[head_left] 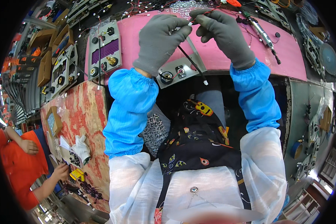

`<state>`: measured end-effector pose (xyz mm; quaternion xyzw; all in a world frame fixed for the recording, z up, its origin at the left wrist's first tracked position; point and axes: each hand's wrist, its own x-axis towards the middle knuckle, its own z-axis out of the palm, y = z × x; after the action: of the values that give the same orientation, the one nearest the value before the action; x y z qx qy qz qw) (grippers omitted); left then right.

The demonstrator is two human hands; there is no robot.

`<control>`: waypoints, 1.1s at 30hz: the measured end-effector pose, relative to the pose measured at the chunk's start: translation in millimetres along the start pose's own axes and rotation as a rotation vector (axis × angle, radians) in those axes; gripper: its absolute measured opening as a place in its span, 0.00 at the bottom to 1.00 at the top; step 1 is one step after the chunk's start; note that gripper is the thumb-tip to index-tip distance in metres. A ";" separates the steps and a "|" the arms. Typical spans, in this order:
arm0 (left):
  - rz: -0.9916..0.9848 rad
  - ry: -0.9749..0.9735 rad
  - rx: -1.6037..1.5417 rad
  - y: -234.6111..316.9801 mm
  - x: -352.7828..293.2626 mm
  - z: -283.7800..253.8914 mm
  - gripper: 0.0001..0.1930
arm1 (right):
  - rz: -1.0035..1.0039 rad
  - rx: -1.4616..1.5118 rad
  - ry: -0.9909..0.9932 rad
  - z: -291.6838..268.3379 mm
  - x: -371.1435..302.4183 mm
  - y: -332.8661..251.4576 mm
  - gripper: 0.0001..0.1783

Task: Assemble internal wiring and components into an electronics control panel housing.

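My left hand (pixel 160 43), in a grey glove, is closed in a pinch at a small white wire connector (pixel 190 24) above the pink mat. Across from it, my right hand (pixel 227 37), also gloved, pinches a thin red wire (pixel 210 12) close to that connector. The fingers partly hide how the two parts meet. Below my hands a grey metal panel (pixel 193 67) with round black fittings lies tilted at the mat's near edge. A black cable (pixel 190 58) with a white end crosses it. Left of my left hand lies a similar panel (pixel 115 33) with a purple section.
A screwdriver-like power tool (pixel 261 33) rests on the pink mat (pixel 287 56) at right. Loose metal pieces (pixel 183 9) and wires lie at the far edge. More panels (pixel 63 72) stand left. A co-worker in orange (pixel 24 168) works at a worn red-and-tan table (pixel 80 115).
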<state>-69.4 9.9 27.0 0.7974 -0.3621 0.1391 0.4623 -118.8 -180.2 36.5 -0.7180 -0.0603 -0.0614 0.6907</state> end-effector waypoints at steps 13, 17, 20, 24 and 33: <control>-0.366 -0.195 0.092 -91.0 -2.9 -30.0 0.18 | 0.157 -0.030 -0.104 -2.3 81.6 35.7 0.12; -0.248 -0.228 0.058 -108.3 -7.4 -15.3 0.18 | 0.106 0.026 -0.241 10.5 107.6 58.0 0.10; -0.145 -0.215 0.139 -118.6 -9.5 -1.7 0.15 | 0.044 -0.032 -0.238 7.8 113.1 88.9 0.13; -0.084 -0.162 0.180 -114.9 -6.5 6.5 0.09 | 0.094 0.075 -0.270 9.5 102.0 87.3 0.14; -0.151 -0.143 0.164 -116.7 -6.2 5.8 0.09 | 0.097 0.095 -0.283 16.0 106.3 96.8 0.15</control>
<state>8.0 44.0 -53.9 0.8653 -0.3205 0.0756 0.3778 2.5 -167.7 -41.2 -0.6879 -0.1250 0.0768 0.7108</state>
